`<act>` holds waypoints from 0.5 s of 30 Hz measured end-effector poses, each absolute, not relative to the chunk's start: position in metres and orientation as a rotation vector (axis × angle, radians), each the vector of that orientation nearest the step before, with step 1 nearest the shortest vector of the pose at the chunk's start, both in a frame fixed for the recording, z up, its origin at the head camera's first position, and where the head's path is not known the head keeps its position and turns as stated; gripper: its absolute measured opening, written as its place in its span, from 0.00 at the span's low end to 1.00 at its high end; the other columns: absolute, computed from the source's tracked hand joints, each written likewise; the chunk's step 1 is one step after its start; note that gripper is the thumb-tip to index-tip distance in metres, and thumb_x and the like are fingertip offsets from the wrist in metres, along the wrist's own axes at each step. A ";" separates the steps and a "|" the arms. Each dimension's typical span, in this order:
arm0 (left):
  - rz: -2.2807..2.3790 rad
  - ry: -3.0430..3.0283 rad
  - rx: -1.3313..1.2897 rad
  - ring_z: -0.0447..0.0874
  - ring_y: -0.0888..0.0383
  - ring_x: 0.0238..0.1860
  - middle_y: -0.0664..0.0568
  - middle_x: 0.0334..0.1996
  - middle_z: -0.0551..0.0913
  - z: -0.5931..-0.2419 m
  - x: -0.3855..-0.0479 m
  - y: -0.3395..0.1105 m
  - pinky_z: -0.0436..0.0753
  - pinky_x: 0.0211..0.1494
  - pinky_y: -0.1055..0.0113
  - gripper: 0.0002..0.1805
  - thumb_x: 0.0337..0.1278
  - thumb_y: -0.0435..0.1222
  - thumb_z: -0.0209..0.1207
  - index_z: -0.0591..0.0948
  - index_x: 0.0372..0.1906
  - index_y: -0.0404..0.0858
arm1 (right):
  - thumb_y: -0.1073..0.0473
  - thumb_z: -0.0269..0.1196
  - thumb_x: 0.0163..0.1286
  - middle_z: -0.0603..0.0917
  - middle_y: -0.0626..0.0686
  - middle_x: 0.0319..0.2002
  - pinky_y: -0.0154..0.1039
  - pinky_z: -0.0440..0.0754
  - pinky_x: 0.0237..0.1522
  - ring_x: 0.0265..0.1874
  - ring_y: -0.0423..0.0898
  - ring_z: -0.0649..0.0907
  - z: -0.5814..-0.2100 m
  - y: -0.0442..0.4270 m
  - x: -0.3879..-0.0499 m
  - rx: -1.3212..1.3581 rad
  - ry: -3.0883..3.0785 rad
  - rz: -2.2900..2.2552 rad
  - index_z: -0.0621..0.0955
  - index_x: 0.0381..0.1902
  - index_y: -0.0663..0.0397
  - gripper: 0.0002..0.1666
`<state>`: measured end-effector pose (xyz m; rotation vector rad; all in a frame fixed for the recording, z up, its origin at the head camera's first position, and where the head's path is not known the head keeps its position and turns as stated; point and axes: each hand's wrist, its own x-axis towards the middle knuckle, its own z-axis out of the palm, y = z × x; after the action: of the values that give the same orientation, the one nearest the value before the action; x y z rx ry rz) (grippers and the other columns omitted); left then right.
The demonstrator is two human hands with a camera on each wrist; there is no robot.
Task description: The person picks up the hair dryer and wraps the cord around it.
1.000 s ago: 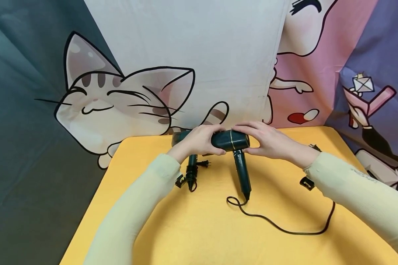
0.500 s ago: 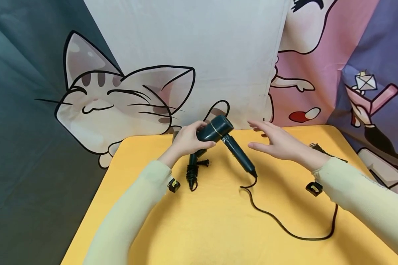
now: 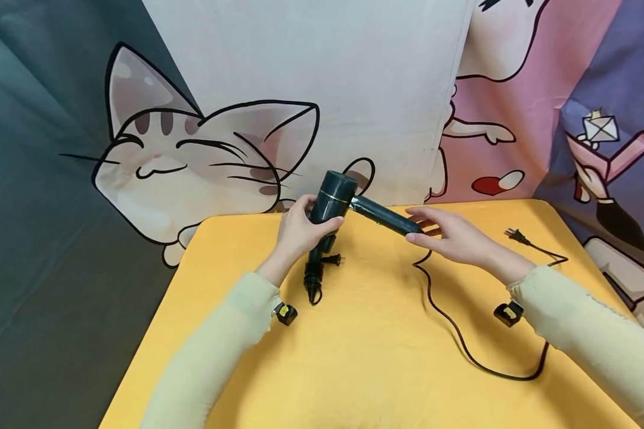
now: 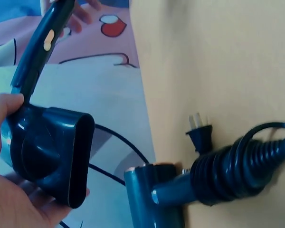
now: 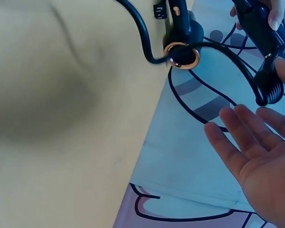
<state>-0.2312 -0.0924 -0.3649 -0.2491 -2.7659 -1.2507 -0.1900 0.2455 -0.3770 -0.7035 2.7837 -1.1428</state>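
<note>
My left hand (image 3: 299,233) grips the barrel of a dark green hair dryer (image 3: 330,199), raised above the table, its handle pointing right. At the handle's cord end is my right hand (image 3: 456,237), thumb and fingertips by the tip, fingers extended and not wrapped round it. In the left wrist view the flat nozzle (image 4: 78,156) faces the camera. A second dryer, its cord (image 3: 313,275) wound round its handle, lies behind and below the left hand; in the left wrist view its barrel (image 4: 154,194) shows.
The held dryer's cord (image 3: 464,348) loops across the yellow table (image 3: 354,369) to a plug (image 3: 517,236) at the right. Another plug (image 3: 334,260) lies beside the wound handle. A cartoon-printed cloth (image 3: 375,89) hangs behind the table.
The dryer's handle has swung from pointing down to pointing right as my left hand turned the barrel upright. My right hand let go of the barrel, moved right, then came to the handle's tip.
</note>
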 end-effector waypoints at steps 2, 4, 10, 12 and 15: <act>-1.268 -2.759 -0.196 0.82 0.49 0.49 0.47 0.52 0.83 -0.365 -0.227 -0.090 0.82 0.53 0.51 0.41 0.54 0.58 0.75 0.77 0.68 0.42 | 0.49 0.66 0.80 0.84 0.60 0.63 0.59 0.84 0.60 0.61 0.58 0.83 -0.377 0.244 -0.191 -0.710 2.800 -1.163 0.73 0.77 0.57 0.35; -1.296 -2.748 -0.152 0.81 0.48 0.49 0.47 0.52 0.82 -0.367 -0.223 -0.088 0.82 0.54 0.51 0.42 0.54 0.58 0.75 0.77 0.69 0.42 | 0.50 0.67 0.79 0.86 0.57 0.56 0.55 0.86 0.55 0.55 0.55 0.86 -0.377 0.243 -0.192 -0.720 2.817 -1.173 0.75 0.75 0.55 0.33; -1.359 -2.712 -0.118 0.82 0.48 0.51 0.46 0.51 0.83 -0.374 -0.213 -0.083 0.83 0.56 0.51 0.42 0.56 0.57 0.76 0.76 0.69 0.40 | 0.51 0.68 0.78 0.87 0.56 0.53 0.49 0.86 0.52 0.51 0.53 0.87 -0.373 0.241 -0.196 -0.706 2.800 -1.191 0.77 0.74 0.52 0.31; -1.366 -2.713 -0.121 0.83 0.48 0.51 0.46 0.51 0.83 -0.377 -0.210 -0.082 0.84 0.56 0.51 0.42 0.56 0.57 0.76 0.76 0.70 0.40 | 0.53 0.69 0.78 0.88 0.56 0.54 0.48 0.86 0.54 0.51 0.52 0.87 -0.371 0.240 -0.197 -0.704 2.777 -1.205 0.78 0.73 0.53 0.30; -1.377 -2.716 -0.117 0.83 0.48 0.52 0.46 0.52 0.84 -0.380 -0.206 -0.081 0.84 0.56 0.50 0.42 0.56 0.57 0.75 0.76 0.70 0.40 | 0.55 0.69 0.77 0.89 0.56 0.52 0.42 0.86 0.51 0.48 0.50 0.87 -0.371 0.239 -0.200 -0.727 2.744 -1.222 0.81 0.70 0.55 0.27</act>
<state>-0.2063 -0.0809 -0.3799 -0.1173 -2.7156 -1.3766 -0.1996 0.2392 -0.3706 -0.7269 2.7439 -1.2223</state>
